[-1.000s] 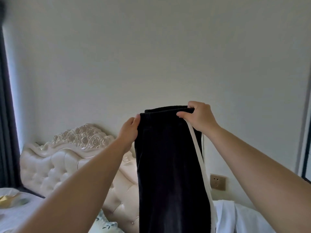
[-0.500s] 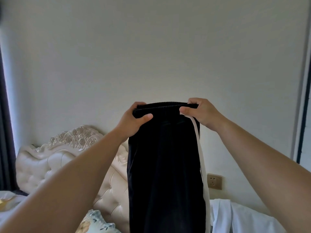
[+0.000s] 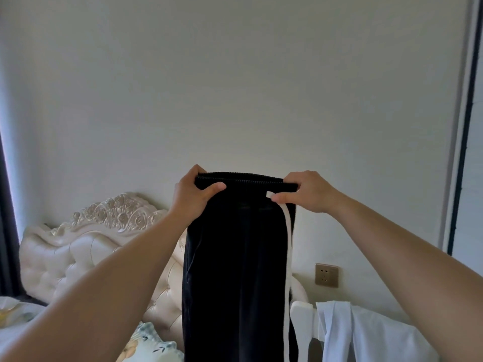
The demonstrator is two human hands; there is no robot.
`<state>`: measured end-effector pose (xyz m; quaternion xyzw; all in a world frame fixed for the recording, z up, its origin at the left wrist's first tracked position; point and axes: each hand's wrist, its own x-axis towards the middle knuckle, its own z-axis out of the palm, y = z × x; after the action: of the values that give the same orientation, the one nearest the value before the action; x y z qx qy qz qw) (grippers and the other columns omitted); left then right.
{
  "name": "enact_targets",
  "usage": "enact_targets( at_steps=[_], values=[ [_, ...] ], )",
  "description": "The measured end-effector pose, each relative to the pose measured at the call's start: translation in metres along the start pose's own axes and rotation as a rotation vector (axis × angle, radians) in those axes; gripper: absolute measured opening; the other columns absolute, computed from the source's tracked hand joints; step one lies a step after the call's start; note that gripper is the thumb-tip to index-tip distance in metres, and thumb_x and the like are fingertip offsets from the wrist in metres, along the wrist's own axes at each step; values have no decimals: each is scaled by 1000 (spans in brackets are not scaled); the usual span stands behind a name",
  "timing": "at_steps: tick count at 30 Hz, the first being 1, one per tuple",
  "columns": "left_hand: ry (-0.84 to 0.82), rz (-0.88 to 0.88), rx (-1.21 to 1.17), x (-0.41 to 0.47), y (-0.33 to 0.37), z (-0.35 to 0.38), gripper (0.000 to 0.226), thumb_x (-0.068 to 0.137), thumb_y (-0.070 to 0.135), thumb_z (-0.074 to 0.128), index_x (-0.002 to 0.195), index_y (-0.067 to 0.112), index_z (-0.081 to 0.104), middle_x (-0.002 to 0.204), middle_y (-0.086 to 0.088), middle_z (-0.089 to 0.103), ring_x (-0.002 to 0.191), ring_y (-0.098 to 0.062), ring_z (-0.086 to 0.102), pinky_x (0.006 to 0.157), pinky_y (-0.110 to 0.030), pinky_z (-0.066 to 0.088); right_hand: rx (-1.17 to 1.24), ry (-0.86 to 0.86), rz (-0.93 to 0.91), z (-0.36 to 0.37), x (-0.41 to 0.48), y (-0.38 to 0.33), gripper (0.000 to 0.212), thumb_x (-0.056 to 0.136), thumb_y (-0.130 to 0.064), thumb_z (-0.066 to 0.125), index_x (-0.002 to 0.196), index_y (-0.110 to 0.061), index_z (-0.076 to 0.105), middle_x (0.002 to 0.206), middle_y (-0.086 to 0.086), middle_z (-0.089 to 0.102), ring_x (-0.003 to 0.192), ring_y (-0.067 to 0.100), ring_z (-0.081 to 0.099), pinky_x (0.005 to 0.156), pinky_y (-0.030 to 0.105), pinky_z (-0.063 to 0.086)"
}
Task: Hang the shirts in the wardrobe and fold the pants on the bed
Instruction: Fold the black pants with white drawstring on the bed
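Observation:
Black pants [image 3: 235, 270] with a white side stripe hang straight down in front of me, held up at the elastic waistband. My left hand [image 3: 192, 197] grips the waistband's left end, thumb over the front. At the right end my right hand [image 3: 307, 192] pinches the band where the white stripe starts. The legs run out of the bottom of the frame. A white garment [image 3: 366, 333] is draped at the lower right, behind the pants.
A cream tufted headboard [image 3: 86, 244] with carved roses stands at the left, with a floral pillow [image 3: 151, 346] below it. A brass wall socket [image 3: 326, 275] sits on the plain wall. A dark-edged frame [image 3: 464, 152] runs up the right side. A dark curtain edges the far left.
My left hand went from touching the waistband's side to gripping its top corner. Both hands have spread the band wider and level. The view has tilted up slightly.

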<state>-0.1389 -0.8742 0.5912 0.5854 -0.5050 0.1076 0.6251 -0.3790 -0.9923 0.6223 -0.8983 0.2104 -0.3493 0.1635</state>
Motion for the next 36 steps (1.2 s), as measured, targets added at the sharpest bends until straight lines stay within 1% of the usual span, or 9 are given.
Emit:
enact_targets(
  at_steps=[5, 10, 13, 17, 21, 26, 30, 33, 36],
  values=[
    [-99, -29, 88, -1, 3, -6, 40, 68, 44, 78, 89, 39, 44, 77, 11, 56, 68, -6, 54, 55, -16, 37, 68, 188, -68, 14, 0, -1, 36, 78, -25, 73, 64, -23, 39, 59, -10, 42, 48, 1, 38, 48, 10, 32],
    [-179, 87, 465, 5, 19, -18, 90, 61, 65, 72, 136, 45, 27, 121, 15, 49, 113, -11, 47, 92, -38, 42, 82, 303, -114, 27, 2, -8, 40, 80, -18, 69, 72, -31, 32, 68, -8, 44, 56, 7, 38, 52, 8, 35],
    [-355, 324, 809, 12, 48, -4, 95, 58, 80, 56, 141, 44, 28, 143, 12, 41, 136, -11, 28, 115, -46, 15, 126, 301, -112, 34, 2, -12, 38, 80, -16, 67, 76, -34, 34, 72, -7, 49, 59, 8, 44, 55, 8, 38],
    [-680, 223, 773, 13, 61, 12, 64, 65, 72, 64, 116, 36, 51, 108, 15, 60, 106, -16, 56, 89, -34, 40, 189, 264, -157, 42, -2, -19, 37, 79, -16, 67, 77, -35, 36, 74, -7, 51, 61, 7, 47, 57, 12, 40],
    [-728, 258, 694, 2, 48, 19, 39, 72, 66, 63, 71, 32, 45, 75, 12, 55, 71, -8, 54, 57, -26, 32, 254, 173, -107, 45, -16, -14, 33, 77, -17, 69, 82, -35, 42, 80, -11, 56, 68, -1, 52, 61, 7, 40],
    [-566, 488, 771, -1, 40, 25, 42, 80, 70, 45, 70, 31, 32, 74, 14, 44, 69, -11, 46, 56, -25, 25, 849, 578, 362, 85, -46, 33, 13, 94, -35, 51, 88, -24, 49, 93, -2, 56, 81, 8, 56, 76, 24, 46],
    [-447, 551, 821, 9, 44, 22, 42, 83, 68, 41, 88, 26, 41, 86, 15, 43, 70, -14, 45, 60, -31, 25, 882, 399, 898, 143, -88, 82, 33, 100, -32, 36, 94, -4, 54, 89, 11, 56, 81, 25, 55, 81, 38, 45],
    [-337, 530, 838, 14, 46, 20, 55, 82, 70, 36, 98, 19, 51, 92, 9, 51, 69, -14, 43, 61, -31, 25, 877, 216, 946, 177, -111, 99, 36, 98, -31, 41, 103, -1, 61, 96, 17, 60, 96, 35, 59, 92, 43, 45],
    [-277, 504, 826, 17, 51, 15, 64, 79, 73, 29, 99, 18, 53, 95, 9, 53, 70, -15, 45, 63, -31, 27, 978, 117, 922, 195, -123, 108, 32, 94, -27, 47, 90, 1, 61, 83, 14, 56, 79, 29, 54, 79, 40, 42]
  ],
)
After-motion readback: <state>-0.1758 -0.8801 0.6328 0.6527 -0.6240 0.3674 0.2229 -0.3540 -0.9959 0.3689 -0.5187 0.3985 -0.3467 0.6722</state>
